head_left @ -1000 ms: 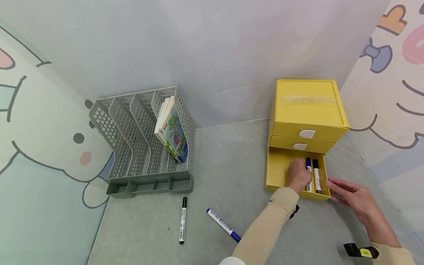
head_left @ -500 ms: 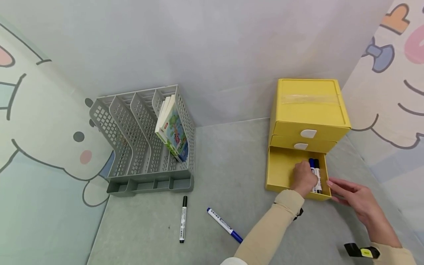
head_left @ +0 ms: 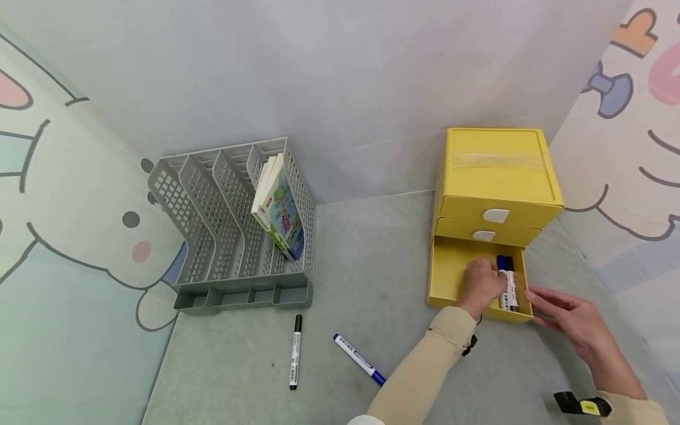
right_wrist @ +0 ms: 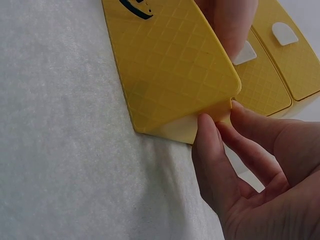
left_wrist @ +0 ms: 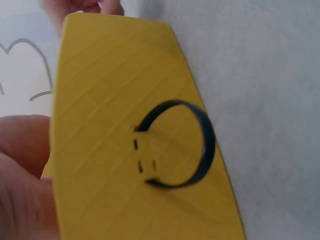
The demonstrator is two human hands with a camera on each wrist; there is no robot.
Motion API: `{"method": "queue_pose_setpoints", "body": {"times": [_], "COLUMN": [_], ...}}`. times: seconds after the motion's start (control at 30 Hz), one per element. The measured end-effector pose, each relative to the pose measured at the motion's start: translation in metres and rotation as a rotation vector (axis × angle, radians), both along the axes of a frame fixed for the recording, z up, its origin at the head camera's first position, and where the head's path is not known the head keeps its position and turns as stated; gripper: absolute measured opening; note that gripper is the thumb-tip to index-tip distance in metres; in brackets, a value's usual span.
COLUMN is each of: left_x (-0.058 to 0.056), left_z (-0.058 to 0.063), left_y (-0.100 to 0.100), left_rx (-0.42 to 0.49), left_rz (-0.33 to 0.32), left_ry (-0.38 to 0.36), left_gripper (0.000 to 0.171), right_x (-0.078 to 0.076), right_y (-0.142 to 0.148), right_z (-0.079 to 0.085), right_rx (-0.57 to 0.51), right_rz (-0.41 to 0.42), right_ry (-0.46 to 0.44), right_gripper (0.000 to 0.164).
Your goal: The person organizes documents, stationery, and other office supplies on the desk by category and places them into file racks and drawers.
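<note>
In the head view, my left hand (head_left: 482,283) reaches into the pulled-out bottom drawer (head_left: 445,268) of a yellow drawer box. Its fingers touch a blue-capped marker (head_left: 504,302), which lies beside a black-capped marker (head_left: 512,298) at the drawer's right side. Whether they still pinch it is hidden by the hand. My right hand (head_left: 576,321) holds the drawer's right side wall with its fingertips. The right wrist view has those fingers (right_wrist: 212,150) on the wall just behind the drawer front (right_wrist: 170,65). A dark loop pull (left_wrist: 205,150) juts from the front in the left wrist view.
Above the drawer are two closed drawers with white tabs (head_left: 496,215). On the grey table lie another blue-capped marker (head_left: 357,359) and another black-capped marker (head_left: 295,354). A grey file rack (head_left: 241,299) with several books (head_left: 284,218) stands at the left.
The blue-capped marker has shifted right, up against the black-capped one. My left hand moved right with it, then slightly back to the left. The right hand stays at the drawer wall.
</note>
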State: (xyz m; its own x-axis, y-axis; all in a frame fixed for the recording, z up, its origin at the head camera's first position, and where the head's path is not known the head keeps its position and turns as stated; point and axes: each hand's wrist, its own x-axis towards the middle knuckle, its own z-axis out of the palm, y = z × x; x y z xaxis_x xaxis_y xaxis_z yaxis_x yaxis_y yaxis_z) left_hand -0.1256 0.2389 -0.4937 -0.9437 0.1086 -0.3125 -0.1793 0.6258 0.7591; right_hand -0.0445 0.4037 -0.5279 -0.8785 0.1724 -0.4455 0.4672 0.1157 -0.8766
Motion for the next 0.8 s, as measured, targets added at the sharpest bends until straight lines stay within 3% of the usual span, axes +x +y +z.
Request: {"method": "queue_pose_setpoints", "body": {"times": [0.17, 0.47, 0.8], "left_x": [-0.001, 0.001, 0.008], "left_z": [0.007, 0.025, 0.033], "left_y": [-0.012, -0.041, -0.084], "left_rx": [0.057, 0.161, 0.297], "left_rz": [0.004, -0.051, -0.074], "left_ry": [0.024, 0.16, 0.217], "left_gripper": [0.01, 0.007, 0.007], "right_x": [0.0, -0.001, -0.003], "right_y": [-0.001, 0.001, 0.002], "right_z": [-0.001, -0.001, -0.002], "right_rx": [0.028, 0.05, 0.099], "right_rz": [0.001, -0.002, -0.008], "right_ry": [-0.003, -0.025, -0.052], "right_gripper": [0.009, 0.01, 0.03]}}
